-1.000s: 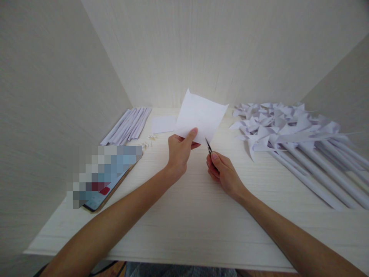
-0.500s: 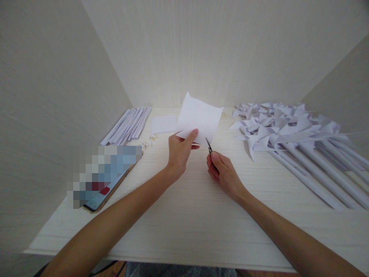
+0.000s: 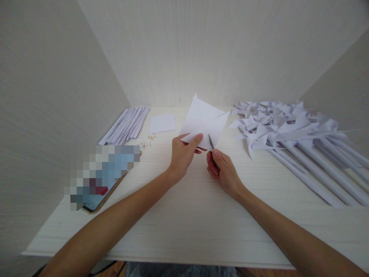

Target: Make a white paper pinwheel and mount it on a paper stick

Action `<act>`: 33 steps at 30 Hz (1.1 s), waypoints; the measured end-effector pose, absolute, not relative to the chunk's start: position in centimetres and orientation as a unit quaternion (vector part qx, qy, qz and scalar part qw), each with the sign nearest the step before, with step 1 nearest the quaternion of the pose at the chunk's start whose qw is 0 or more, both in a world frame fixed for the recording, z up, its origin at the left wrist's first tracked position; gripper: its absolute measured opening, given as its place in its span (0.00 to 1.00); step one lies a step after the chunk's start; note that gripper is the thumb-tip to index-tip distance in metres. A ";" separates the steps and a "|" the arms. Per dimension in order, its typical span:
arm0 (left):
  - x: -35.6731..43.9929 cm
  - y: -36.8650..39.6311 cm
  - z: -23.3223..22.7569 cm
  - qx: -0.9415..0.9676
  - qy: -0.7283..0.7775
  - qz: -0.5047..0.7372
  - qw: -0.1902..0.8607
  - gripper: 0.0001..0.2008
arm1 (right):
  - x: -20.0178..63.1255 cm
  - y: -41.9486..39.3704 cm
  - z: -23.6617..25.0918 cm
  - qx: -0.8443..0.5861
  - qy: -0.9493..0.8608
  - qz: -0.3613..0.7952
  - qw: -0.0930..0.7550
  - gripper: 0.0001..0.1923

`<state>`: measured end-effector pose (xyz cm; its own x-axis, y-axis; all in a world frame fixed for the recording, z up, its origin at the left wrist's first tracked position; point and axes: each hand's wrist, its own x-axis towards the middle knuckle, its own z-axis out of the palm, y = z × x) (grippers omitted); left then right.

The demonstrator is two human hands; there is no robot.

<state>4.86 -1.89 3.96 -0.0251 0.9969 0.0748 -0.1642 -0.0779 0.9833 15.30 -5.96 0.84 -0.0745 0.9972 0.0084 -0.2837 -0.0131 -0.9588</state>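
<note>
My left hand (image 3: 183,154) pinches the near corner of a white square of paper (image 3: 203,120) and holds it up above the pale wooden table (image 3: 187,215). My right hand (image 3: 223,171) grips small dark scissors (image 3: 211,142). Their blades point up into the paper's lower edge, just right of my left thumb. The paper shows a slit running in from its right side.
A pile of white paper pinwheels on rolled paper sticks (image 3: 291,134) fills the right side. Rolled paper sticks (image 3: 127,124) lie at the back left beside a small paper square (image 3: 163,123) and several tiny pins (image 3: 146,141). A phone (image 3: 100,181) lies near left. Walls enclose three sides.
The paper has turned and dropped slightly in my left hand. The scissors have moved up and left, so their blades now reach into the paper's edge instead of sitting beside it.
</note>
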 end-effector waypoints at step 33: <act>4.9 -2.1 3.7 0.476 0.440 0.547 0.529 0.08 | 15.2 -6.1 0.9 -0.431 -0.462 0.548 0.548 0.20</act>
